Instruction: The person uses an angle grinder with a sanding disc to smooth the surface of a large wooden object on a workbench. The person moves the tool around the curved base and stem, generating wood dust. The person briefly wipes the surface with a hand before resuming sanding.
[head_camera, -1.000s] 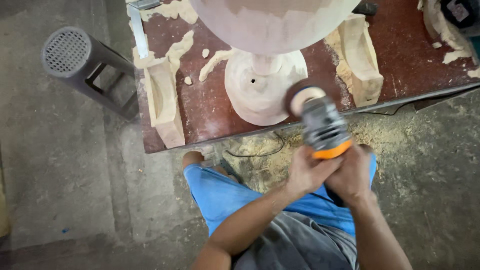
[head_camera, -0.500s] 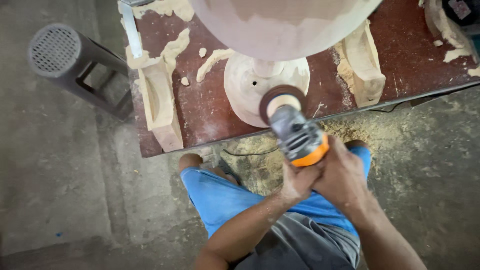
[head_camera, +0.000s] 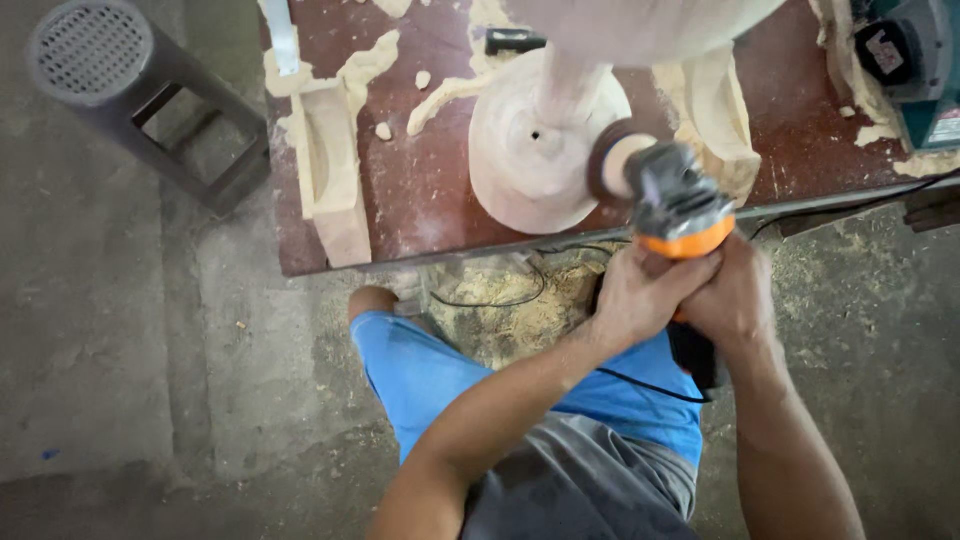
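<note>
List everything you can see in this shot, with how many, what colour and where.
Angle grinder: one, grey and orange, held at the table's front edge.
Wooden pedestal base: one, pale, round, on the table.
Carved wood blocks: two, pale, flanking the base.
Table: one, dark red, dusty.
Stool: one, dark grey, upper left.
Power tool: one, teal, top right.
Sawdust: pale pile on the floor.
Left hand, right hand: both gripping the grinder.

Dusty concrete floor (head_camera: 120, 330), dark plastic stool (head_camera: 130, 90), reddish workbench (head_camera: 400, 200).
</note>
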